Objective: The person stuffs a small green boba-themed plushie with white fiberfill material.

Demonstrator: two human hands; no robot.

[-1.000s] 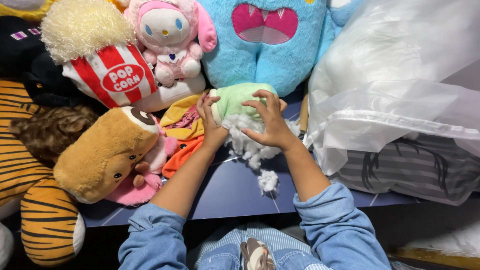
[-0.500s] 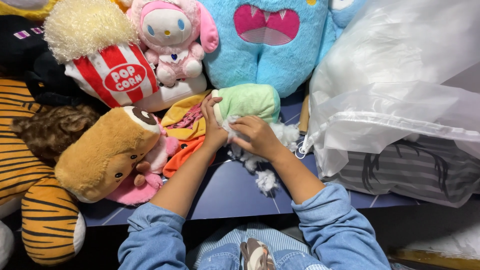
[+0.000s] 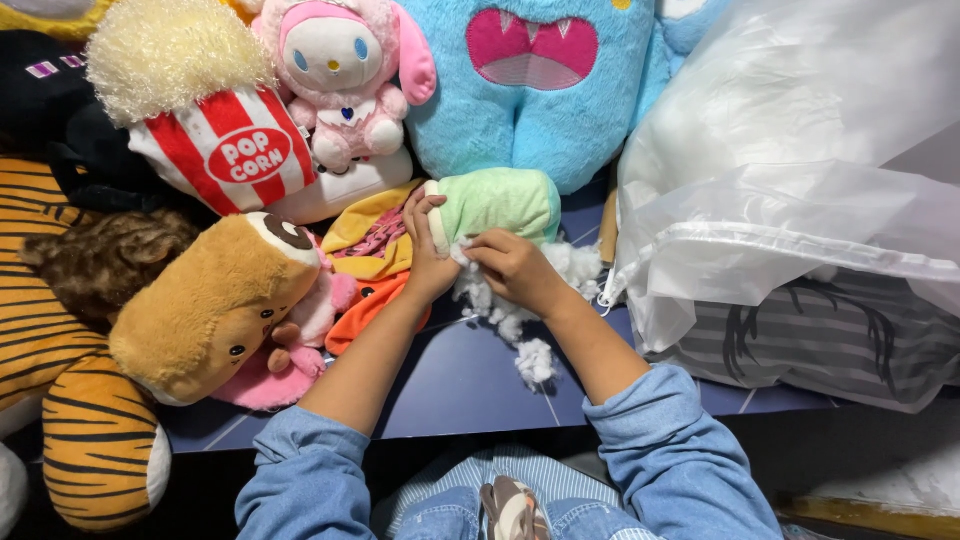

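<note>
A small pale green plush shell lies in the middle of the dark blue surface, its opening facing me. My left hand grips the rim of that opening. My right hand is closed on a tuft of white stuffing and presses it at the opening. More loose white stuffing lies under and beside my right wrist.
Plush toys ring the spot: a tan one and a tiger at left, a red-and-white striped popcorn toy, a pink rabbit and a big blue monster behind. A large clear plastic bag lies at right.
My right hand has come down from the top of the green plush to its opening, carrying stuffing. The green plush has shifted slightly right and up. My left hand stays on the rim.
</note>
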